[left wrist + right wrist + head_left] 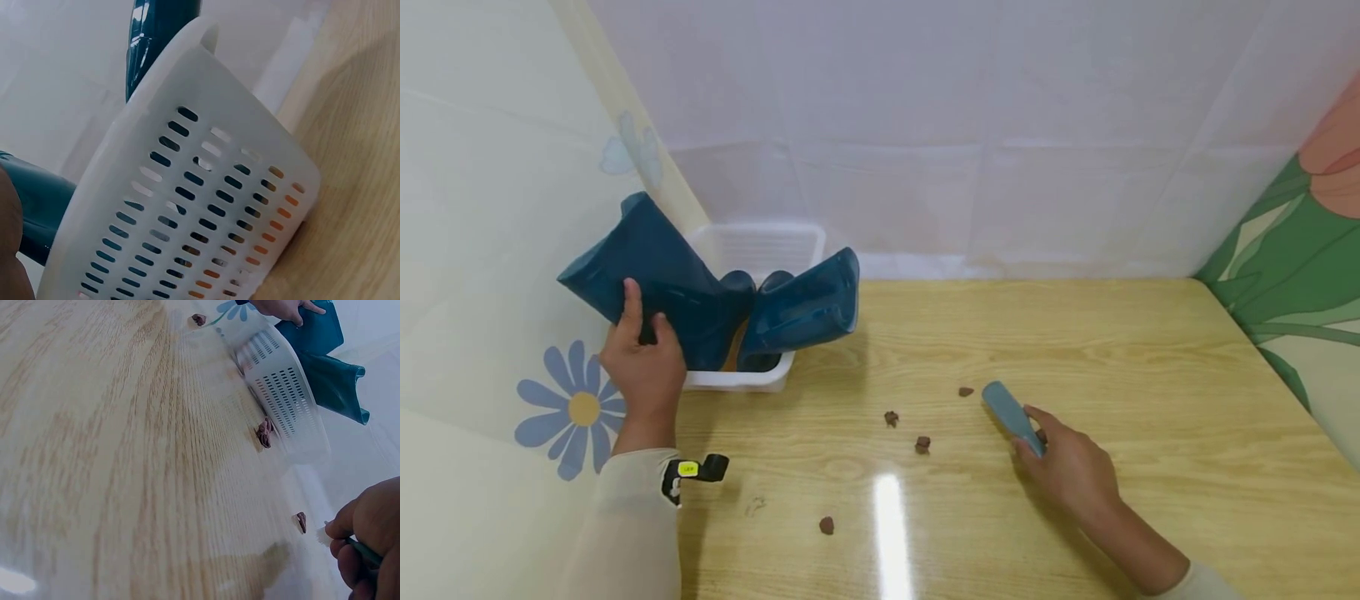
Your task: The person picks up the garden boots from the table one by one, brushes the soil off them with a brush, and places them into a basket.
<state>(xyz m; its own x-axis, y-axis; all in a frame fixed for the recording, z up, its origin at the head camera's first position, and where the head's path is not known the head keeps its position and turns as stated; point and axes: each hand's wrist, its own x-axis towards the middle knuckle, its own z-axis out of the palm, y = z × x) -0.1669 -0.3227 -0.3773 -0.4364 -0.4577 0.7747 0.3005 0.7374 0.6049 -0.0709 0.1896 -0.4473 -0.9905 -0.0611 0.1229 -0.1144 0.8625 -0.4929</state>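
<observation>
Two dark teal rubber boots stand tilted in a white plastic basket. The left boot leans left, and its shaft is gripped low on the near side by my left hand; some of those fingers are hidden. The right boot leans right, its open top over the basket's rim. My right hand holds a small brush by its blue-grey handle, low over the table. Pale bristles show beside the thumb in the right wrist view. Several brown clods lie left of the brush.
The wooden table meets a pale sheet-covered wall at the back. A flower-printed wall stands close on the left, beside the basket. Something orange shows between the boots. A camera is strapped to the left wrist.
</observation>
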